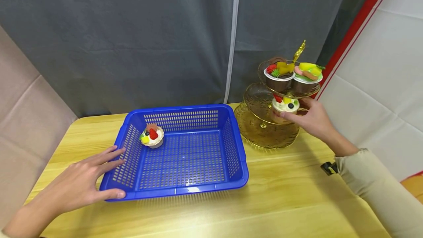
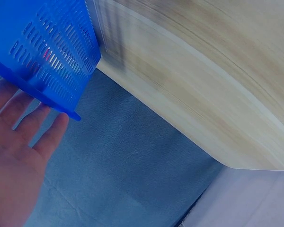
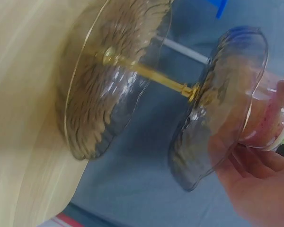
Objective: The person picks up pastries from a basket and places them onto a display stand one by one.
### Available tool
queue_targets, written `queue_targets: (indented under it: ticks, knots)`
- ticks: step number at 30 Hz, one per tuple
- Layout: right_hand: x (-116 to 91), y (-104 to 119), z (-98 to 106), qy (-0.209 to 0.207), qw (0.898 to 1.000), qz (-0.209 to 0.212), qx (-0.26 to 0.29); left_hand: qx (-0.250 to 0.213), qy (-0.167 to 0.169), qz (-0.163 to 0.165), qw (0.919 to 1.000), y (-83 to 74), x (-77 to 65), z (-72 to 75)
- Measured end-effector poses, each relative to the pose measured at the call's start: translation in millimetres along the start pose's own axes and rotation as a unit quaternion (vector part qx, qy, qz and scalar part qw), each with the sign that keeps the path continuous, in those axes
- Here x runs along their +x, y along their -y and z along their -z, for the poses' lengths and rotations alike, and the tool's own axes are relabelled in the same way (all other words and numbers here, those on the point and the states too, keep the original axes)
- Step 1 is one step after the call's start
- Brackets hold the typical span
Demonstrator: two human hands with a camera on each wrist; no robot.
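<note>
My right hand grips a dessert cup topped with cream, strawberry and blueberry, on the middle tier of a three-tier amber glass stand. In the right wrist view, the fingers lie against the cup's clear side, just above the tier's scalloped rim. My left hand rests with spread, fairly straight fingers on the left rim of a blue plastic basket. Inside, near the basket's back left corner, stands a fruit tart with cream and a strawberry.
On the stand's top tier sit a chocolate dessert cup with fruit and a second dark cup with yellow fruit. A gold handle rises above them. A grey curtain hangs behind the wooden table.
</note>
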State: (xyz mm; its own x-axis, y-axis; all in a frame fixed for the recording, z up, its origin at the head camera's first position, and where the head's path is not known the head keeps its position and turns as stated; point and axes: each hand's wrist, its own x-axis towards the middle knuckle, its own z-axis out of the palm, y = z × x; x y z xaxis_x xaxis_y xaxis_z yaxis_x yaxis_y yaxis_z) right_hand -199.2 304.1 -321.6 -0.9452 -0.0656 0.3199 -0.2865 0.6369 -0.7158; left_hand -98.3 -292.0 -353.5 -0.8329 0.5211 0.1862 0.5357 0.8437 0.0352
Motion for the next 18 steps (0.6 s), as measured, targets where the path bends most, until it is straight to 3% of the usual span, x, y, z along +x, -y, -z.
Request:
queue_targets:
  ticks: [18]
  knots:
    - [7.7, -14.4, 8.6, -0.036, 0.996, 0.011, -0.084, -0.004, -0.004, -0.005, 1.0, 5.7, 0.9, -4.7]
